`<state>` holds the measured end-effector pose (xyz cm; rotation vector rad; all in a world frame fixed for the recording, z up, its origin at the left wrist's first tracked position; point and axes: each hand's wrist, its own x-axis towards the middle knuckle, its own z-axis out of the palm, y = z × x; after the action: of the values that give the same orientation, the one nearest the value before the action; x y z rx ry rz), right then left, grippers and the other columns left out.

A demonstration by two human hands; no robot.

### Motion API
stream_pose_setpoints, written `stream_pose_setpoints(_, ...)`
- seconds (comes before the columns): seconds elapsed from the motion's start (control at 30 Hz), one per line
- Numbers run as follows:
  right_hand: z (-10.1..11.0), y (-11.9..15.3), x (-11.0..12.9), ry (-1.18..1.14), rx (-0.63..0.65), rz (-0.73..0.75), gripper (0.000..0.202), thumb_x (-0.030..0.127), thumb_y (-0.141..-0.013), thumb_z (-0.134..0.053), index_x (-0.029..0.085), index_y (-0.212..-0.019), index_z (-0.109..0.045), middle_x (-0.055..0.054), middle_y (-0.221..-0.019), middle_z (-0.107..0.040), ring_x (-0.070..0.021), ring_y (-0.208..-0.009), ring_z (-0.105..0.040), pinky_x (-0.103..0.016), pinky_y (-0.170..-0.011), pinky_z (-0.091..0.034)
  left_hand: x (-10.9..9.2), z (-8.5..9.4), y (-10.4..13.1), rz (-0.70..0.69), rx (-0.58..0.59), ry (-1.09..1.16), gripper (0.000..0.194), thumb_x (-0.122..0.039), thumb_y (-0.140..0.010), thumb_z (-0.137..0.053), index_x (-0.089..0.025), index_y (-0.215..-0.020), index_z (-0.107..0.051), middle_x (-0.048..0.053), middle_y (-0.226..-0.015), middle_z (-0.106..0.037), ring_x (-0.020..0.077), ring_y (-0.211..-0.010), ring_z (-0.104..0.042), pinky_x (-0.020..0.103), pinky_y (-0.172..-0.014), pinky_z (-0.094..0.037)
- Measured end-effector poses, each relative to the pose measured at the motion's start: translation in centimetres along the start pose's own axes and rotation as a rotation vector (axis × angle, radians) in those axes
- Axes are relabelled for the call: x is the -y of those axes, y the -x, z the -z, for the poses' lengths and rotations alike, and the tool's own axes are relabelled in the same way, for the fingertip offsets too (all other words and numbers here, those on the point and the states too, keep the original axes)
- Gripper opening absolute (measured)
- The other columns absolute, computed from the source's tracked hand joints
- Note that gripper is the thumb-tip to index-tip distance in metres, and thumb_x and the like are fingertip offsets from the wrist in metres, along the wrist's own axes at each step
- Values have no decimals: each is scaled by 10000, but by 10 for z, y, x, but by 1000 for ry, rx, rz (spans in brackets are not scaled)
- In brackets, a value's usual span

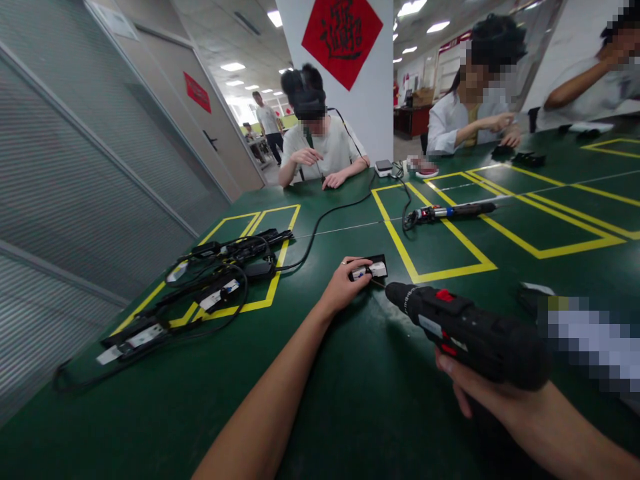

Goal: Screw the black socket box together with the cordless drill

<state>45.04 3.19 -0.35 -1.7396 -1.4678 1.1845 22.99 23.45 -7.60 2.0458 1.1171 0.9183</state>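
Observation:
My right hand (470,377) is wrapped round the grip of a black cordless drill (465,327) with red switches. The drill points left and away from me, and its thin bit ends close beside a small black device (383,260) on the table. White and silver parts show on that device. My left hand (346,283) grips the device with thumb and fingers, the wrist low over the table. Whether the bit touches the device or a screw in it, I cannot tell. The lower part of the drill's handle is dark and hard to make out.
Black cabled devices (215,287) with white labels lie at the left. A soldering-iron-like tool with a dark handle (473,209) lies at the right, by a black cable. Yellow tape (455,272) marks the green table. People sit across it; a blurred object (595,340) lies right of the drill.

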Motion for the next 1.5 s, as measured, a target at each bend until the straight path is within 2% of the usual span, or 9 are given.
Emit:
stream_pose_setpoints(0.23, 1, -1, 1, 32, 24, -20, 522, 666, -781, -433, 254, -464, -486, -82, -755, -695, -300, -841, -646, -391, -711, -502, -1, 1, -1, 5, 6, 8, 330, -290, -804, -581, -212, -1121, -630, 73, -1157, -520, 199, -1094, -539, 345, -996, -413)
stream_pose_setpoints(0.4, -2, 0, 2, 8, -20, -27, 521, 669, -770, -444, 260, -450, -489, -50, -606, -623, -264, -683, -632, -365, -597, -511, -1, 0, 0, 8, 2, 10, 328, -294, -807, -577, -215, -1120, -632, 73, -1156, -522, 198, -1084, -544, 347, -988, -419)
stream_pose_setpoints(0.5, -3, 1, 2, -3, -45, -29, 510, 649, -762, -477, 256, -437, -483, -55, -660, -654, -269, -748, -642, -360, -650, -511, -2, 0, 0, 5, 5, 10, 327, -297, -805, -580, -215, -1117, -633, 71, -1146, -524, 197, -1080, -545, 348, -993, -414)
stream_pose_setpoints(0.6, -2, 1, 2, 26, -10, -44, 493, 631, -776, -477, 254, -459, -486, -45, -665, -647, -266, -740, -637, -386, -709, -494, -2, 1, 0, 1, 8, 8, 322, -294, -803, -583, -214, -1111, -635, 69, -1142, -523, 193, -1077, -544, 343, -997, -409)
stream_pose_setpoints(0.83, 0, 0, 1, 40, -15, 9, 494, 598, -816, -433, 255, -464, -472, -57, -714, -669, -272, -764, -646, -373, -644, -499, 2, 0, -1, 5, 0, 7, 323, -297, -800, -589, -213, -1107, -639, 67, -1137, -528, 196, -1083, -542, 341, -989, -415)
stream_pose_setpoints(0.97, -2, 0, 0, 43, -4, 9, 483, 604, -810, -439, 259, -474, -477, -36, -625, -623, -256, -689, -629, -371, -619, -492, 3, 0, -1, 9, 7, 13, 324, -315, -804, -586, -217, -1108, -638, 67, -1140, -525, 196, -1076, -546, 342, -983, -418)
stream_pose_setpoints(1.13, -3, 1, 2, 34, -33, -17, 503, 626, -794, -436, 263, -449, -474, -52, -647, -634, -267, -704, -625, -381, -628, -496, 1, 1, 0, -6, 7, 14, 318, -323, -811, -583, -223, -1108, -638, 67, -1139, -527, 194, -1078, -543, 339, -988, -409)
stream_pose_setpoints(1.27, 0, 0, 3, 38, 10, -30, 500, 632, -799, -433, 261, -468, -482, -63, -696, -660, -290, -766, -643, -415, -705, -492, 1, 1, 0, -9, 2, 15, 315, -321, -806, -589, -219, -1099, -644, 68, -1135, -532, 195, -1082, -542, 335, -987, -409)
stream_pose_setpoints(1.5, 5, 0, 5, 43, 78, -20, 486, 612, -823, -433, 253, -499, -477, -80, -803, -692, -312, -871, -637, -426, -743, -477, 2, 1, -1, -14, 3, 21, 309, -324, -815, -584, -217, -1098, -644, 68, -1139, -534, 191, -1086, -540, 329, -988, -410)
